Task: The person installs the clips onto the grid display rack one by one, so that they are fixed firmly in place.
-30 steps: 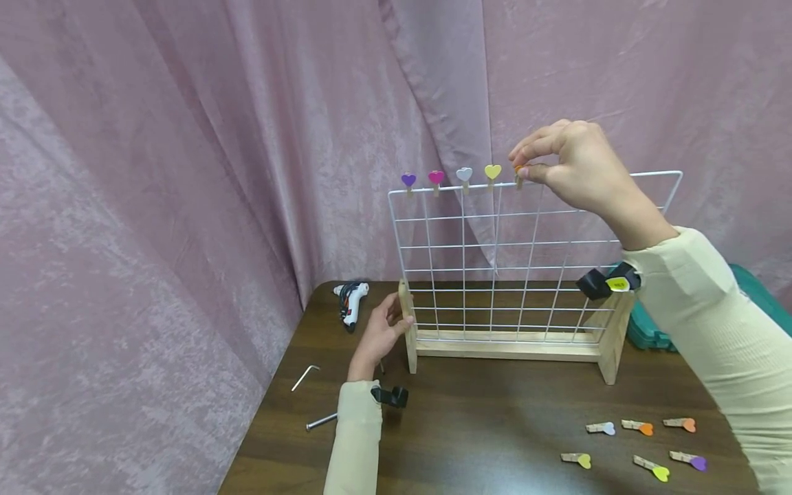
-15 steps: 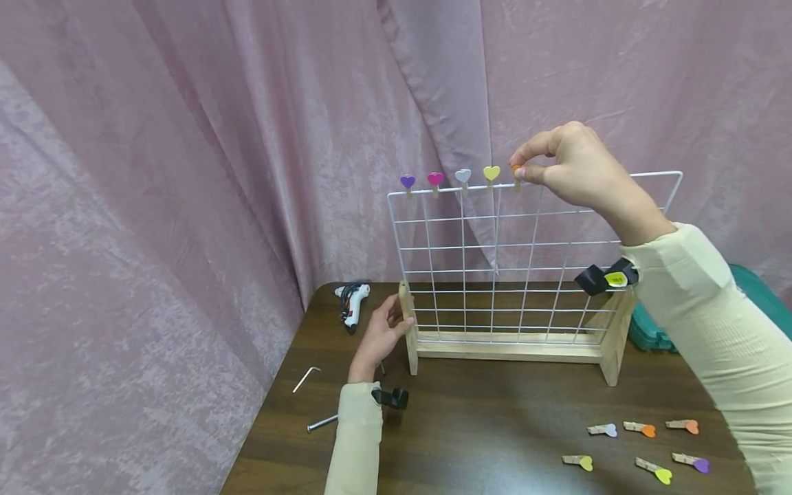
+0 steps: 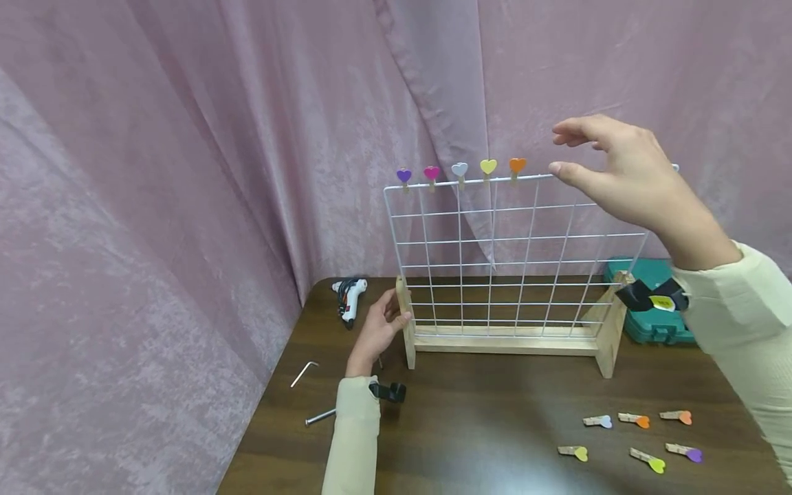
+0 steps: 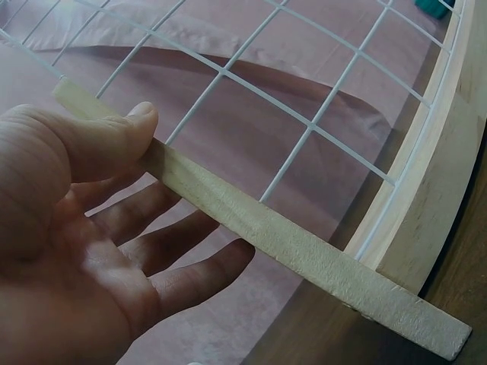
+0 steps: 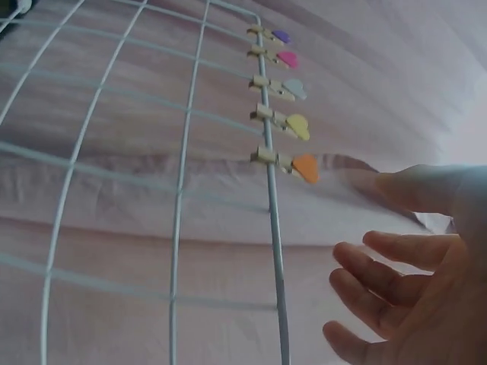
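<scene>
A white wire grid (image 3: 491, 237) stands in a wooden base (image 3: 507, 344). Several heart clothespins are clipped in a row along its top bar: purple (image 3: 404, 176), pink (image 3: 431, 173), white (image 3: 459, 169), yellow (image 3: 488, 167) and orange (image 3: 517, 166). My left hand (image 3: 375, 331) holds the base's left wooden upright (image 4: 251, 220), thumb on one face and fingers behind it. To the right of the orange clothespin (image 5: 303, 167), my right hand (image 3: 637, 172) hangs in the air with thumb and fingers spread apart, holding nothing.
Several loose heart clothespins (image 3: 643, 459) lie at the table's front right. A teal case (image 3: 656, 323) sits behind the base's right end. On the left are a white glue gun (image 3: 351, 299), a hex key (image 3: 303, 373) and a bolt (image 3: 320, 416).
My right hand has let go of the orange clothespin, which stays clipped on the top bar. The hand has moved right and its fingers have spread. My left hand keeps its hold.
</scene>
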`<state>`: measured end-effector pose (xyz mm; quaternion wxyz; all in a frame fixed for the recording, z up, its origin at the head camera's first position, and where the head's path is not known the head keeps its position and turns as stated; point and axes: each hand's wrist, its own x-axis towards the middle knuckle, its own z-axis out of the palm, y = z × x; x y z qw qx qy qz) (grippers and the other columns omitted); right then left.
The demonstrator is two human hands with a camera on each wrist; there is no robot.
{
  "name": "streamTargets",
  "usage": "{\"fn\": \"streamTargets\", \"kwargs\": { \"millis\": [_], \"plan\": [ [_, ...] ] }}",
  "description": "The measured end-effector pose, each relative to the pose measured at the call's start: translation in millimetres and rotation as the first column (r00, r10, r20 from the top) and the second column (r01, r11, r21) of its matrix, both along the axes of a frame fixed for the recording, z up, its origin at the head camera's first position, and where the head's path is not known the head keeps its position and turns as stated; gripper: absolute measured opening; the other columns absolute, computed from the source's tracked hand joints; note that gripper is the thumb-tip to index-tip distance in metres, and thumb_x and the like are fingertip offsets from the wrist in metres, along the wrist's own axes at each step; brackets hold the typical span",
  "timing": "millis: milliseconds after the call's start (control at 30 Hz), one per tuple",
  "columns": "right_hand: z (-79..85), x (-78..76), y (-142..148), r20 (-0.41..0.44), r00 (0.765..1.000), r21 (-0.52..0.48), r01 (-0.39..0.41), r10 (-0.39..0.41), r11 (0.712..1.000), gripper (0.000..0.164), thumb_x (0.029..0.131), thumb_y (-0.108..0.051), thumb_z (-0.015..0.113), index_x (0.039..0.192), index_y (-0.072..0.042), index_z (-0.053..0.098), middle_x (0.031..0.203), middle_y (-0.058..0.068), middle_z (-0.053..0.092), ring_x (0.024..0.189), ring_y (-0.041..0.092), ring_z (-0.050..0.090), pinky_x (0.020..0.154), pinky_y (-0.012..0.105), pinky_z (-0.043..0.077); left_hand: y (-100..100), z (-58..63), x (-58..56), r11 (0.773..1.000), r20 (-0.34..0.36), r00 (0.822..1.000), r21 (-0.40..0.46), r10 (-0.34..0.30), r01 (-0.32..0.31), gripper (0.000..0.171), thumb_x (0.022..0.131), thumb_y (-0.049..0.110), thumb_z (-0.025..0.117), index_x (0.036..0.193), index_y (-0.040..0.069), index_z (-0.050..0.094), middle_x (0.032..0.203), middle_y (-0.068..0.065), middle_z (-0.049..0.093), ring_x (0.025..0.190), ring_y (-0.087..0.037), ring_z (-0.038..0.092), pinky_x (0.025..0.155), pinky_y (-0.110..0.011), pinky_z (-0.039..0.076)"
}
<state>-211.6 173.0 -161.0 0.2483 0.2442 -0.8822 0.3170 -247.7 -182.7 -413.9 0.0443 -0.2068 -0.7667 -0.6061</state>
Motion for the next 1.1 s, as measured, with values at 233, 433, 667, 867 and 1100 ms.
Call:
{"fn": "streamTargets", "kwargs": {
  "millis": [233, 433, 667, 867, 1100],
  "plan": [
    [-13.5, 9.7, 17.1, -0.204, 0.976, -0.134, 0.046, -0.073, 0.99, 0.035, 0.084, -0.008, 0.065, 0.118, -0.007, 0.061, 0.11, 0.003, 0.06, 0.099, -0.001, 0.05, 0.087, 0.013, 0.037, 2.6, 1.7, -0.3, 1.0, 0.017, 1.0, -0.005, 0.003, -0.003, 0.048, 0.087, -0.003, 0.059, 0.131, -0.007, 0.041, 0.128, -0.023, 0.05, 0.12, -0.034, 0.045, 0.1, -0.044, 0.036],
    [-32.1, 22.0, 30.3, -0.324, 0.942, -0.232, 0.005, -0.083, 0.973, 0.035, 0.077, 0.004, 0.066, 0.111, -0.002, 0.065, 0.104, 0.005, 0.063, 0.093, -0.003, 0.054, 0.086, 0.013, 0.04, 5.2, 0.5, -0.7, 1.0, 0.002, 1.0, -0.008, -0.014, 0.014, 0.047, 0.087, -0.004, 0.057, 0.13, -0.01, 0.04, 0.127, -0.024, 0.05, 0.119, -0.036, 0.046, 0.1, -0.045, 0.036],
    [-59.6, 34.2, 43.1, -0.366, 0.923, -0.344, -0.018, -0.116, 0.939, 0.028, 0.076, 0.01, 0.063, 0.103, 0.004, 0.067, 0.097, 0.011, 0.063, 0.088, 0.004, 0.057, 0.085, 0.015, 0.043, 6.5, -1.5, -3.4, 1.0, 0.015, 0.999, 0.003, -0.031, 0.031, 0.047, 0.087, -0.004, 0.057, 0.131, -0.009, 0.04, 0.129, -0.024, 0.049, 0.12, -0.037, 0.044, 0.101, -0.045, 0.035],
    [-95.0, 42.8, 56.8, -0.337, 0.933, -0.343, 0.0, -0.123, 0.939, 0.025, 0.078, 0.01, 0.061, 0.103, 0.007, 0.066, 0.097, 0.013, 0.062, 0.087, 0.003, 0.056, 0.082, 0.013, 0.043, 7.7, -1.0, -4.1, 1.0, 0.014, 1.0, 0.015, -0.021, 0.021, 0.049, 0.087, -0.003, 0.058, 0.131, -0.01, 0.039, 0.13, -0.024, 0.049, 0.12, -0.037, 0.044, 0.1, -0.048, 0.034],
    [-143.9, 54.0, 72.0, -0.25, 0.951, -0.304, 0.101, -0.182, 0.947, 0.025, 0.081, 0.005, 0.063, 0.106, 0.003, 0.066, 0.099, 0.008, 0.062, 0.087, -0.006, 0.052, 0.081, 0.007, 0.038, 6.6, -1.9, -3.2, 1.0, 0.012, 1.0, 0.018, -0.026, 0.026, 0.049, 0.086, -0.004, 0.058, 0.131, -0.009, 0.04, 0.13, -0.024, 0.049, 0.121, -0.037, 0.044, 0.101, -0.048, 0.033]
  ]
}}
